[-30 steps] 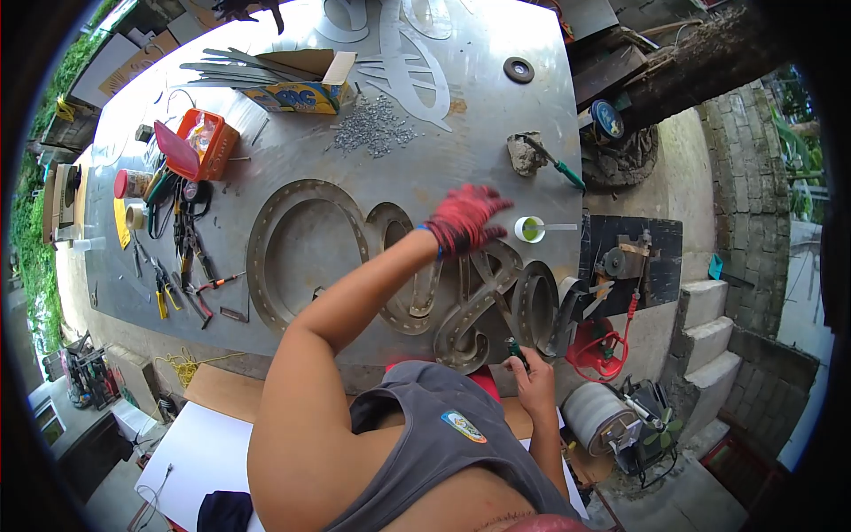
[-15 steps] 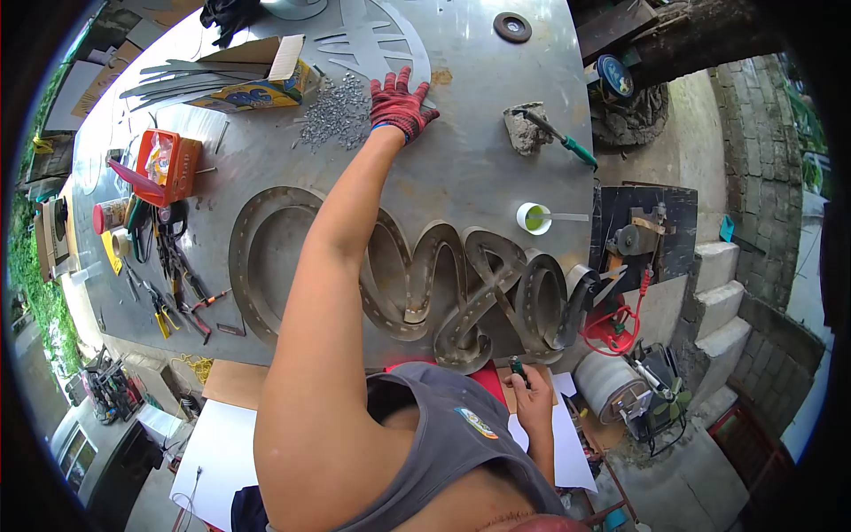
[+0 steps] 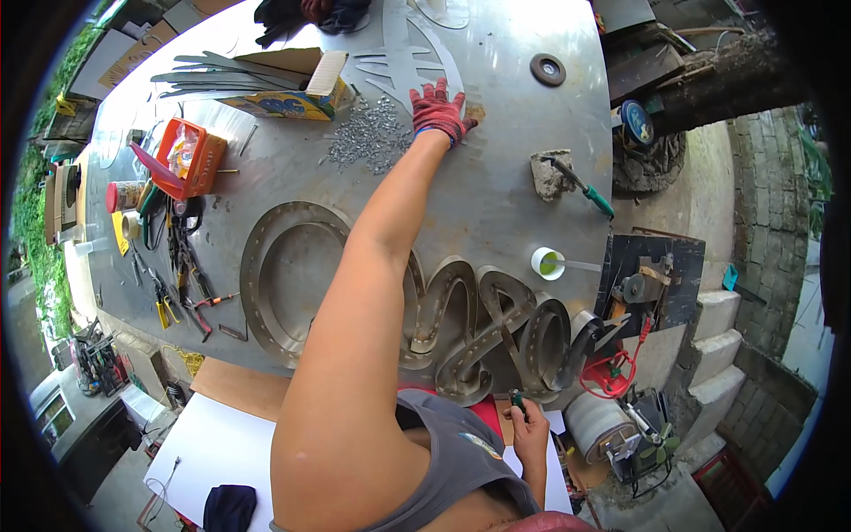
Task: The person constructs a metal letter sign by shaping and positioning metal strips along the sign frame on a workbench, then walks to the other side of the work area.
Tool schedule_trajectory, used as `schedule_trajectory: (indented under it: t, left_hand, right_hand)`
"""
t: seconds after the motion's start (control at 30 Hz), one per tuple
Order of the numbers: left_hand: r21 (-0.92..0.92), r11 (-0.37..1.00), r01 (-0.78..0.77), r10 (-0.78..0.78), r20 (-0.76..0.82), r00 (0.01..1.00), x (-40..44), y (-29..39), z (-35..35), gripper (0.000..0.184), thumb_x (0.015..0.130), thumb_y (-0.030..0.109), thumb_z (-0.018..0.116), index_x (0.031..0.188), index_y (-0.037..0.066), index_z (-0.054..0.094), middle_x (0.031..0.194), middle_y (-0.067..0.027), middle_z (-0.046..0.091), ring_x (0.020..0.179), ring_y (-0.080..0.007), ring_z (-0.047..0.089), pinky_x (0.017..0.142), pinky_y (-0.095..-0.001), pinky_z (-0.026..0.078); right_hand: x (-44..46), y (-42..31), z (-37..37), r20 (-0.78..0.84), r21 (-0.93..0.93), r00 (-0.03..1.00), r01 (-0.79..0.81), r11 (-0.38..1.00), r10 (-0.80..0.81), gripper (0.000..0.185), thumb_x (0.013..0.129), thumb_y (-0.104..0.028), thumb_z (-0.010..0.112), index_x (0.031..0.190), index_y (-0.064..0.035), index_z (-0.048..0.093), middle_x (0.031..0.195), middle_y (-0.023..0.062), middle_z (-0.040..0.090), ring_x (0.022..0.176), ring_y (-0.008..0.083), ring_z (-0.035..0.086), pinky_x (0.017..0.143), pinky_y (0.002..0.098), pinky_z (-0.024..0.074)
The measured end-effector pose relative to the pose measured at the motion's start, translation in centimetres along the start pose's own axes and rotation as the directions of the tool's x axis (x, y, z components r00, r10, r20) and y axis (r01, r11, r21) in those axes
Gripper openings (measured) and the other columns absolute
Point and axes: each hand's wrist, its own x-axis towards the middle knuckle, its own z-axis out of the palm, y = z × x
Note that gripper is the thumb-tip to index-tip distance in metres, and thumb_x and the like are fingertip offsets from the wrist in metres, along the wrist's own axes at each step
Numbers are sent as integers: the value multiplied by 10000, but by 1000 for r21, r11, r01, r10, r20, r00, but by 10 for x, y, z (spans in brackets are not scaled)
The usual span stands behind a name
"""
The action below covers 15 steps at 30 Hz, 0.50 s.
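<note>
My left hand (image 3: 439, 113), in a red glove, reaches far across the metal table. Its fingers are spread over the lower end of a flat grey sheet-metal cutout (image 3: 403, 62) with thin pointed strips. Beside it on the left lies a pile of small metal bits (image 3: 368, 135). Close to my body, my right hand (image 3: 532, 427) is bare and closed around a small dark green object (image 3: 517, 399), mostly hidden by the fingers. Between the hands stands a lettering form of bent metal strip (image 3: 443, 306) with evenly spaced tabs, partly covered by my left arm.
A cardboard box (image 3: 292, 105) of grey strips and an orange basket (image 3: 202, 164) stand on the left, above pliers and other hand tools (image 3: 182, 257). On the right are a grinding disc (image 3: 548, 69), a stone block (image 3: 551, 182) with a green-handled tool, and a white cup (image 3: 546, 264).
The view has shifted, so the table and its contents appear farther right and slightly lower. My gloved hand stays on the cutout's lower end; my right hand still holds the dark green object.
</note>
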Motion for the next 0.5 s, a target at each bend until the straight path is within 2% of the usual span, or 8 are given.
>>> schedule_trajectory:
  t: [0.13, 0.17, 0.3, 0.5]
  left_hand:
    - [-4, 1000, -8, 8, -7, 1000, -16, -3, 2, 741, 821, 672, 466, 1430, 262, 367, 1540, -122, 190, 1393, -353, 216, 1091, -588, 127]
    - [-8, 1000, -15, 15, 8, 1000, -20, -5, 3, 744, 818, 670, 473, 1432, 264, 363, 1540, -122, 192, 1394, -353, 216, 1094, -583, 126]
    - [-17, 999, -29, 29, 42, 999, -43, -15, 2, 744, 814, 649, 494, 1435, 263, 356, 1536, -127, 200, 1394, -349, 216, 1101, -571, 121]
    - [6, 999, -44, 44, 43, 998, -62, -24, 3, 740, 810, 646, 501, 1429, 262, 368, 1532, -122, 211, 1394, -344, 216, 1103, -575, 104]
  right_hand:
    - [2, 2, 4, 5, 58, 1000, 3, 998, -3, 209, 916, -86, 563, 1074, 38, 620, 848, 87, 672, 781, 121, 630, 686, 245, 488]
    - [3, 0, 3, 16, 6, 1000, 27, 1000, -27, 205, 916, -89, 563, 1065, 42, 615, 846, 87, 673, 775, 117, 627, 676, 243, 487]
    - [5, 3, 6, 23, 37, 997, 73, 997, -74, 198, 915, -93, 564, 1050, 43, 613, 829, 84, 675, 760, 114, 624, 678, 246, 488]
    - [-1, 4, 6, 14, -10, 993, 115, 993, -115, 194, 913, -89, 562, 1048, 42, 610, 806, 79, 679, 752, 114, 623, 692, 252, 490]
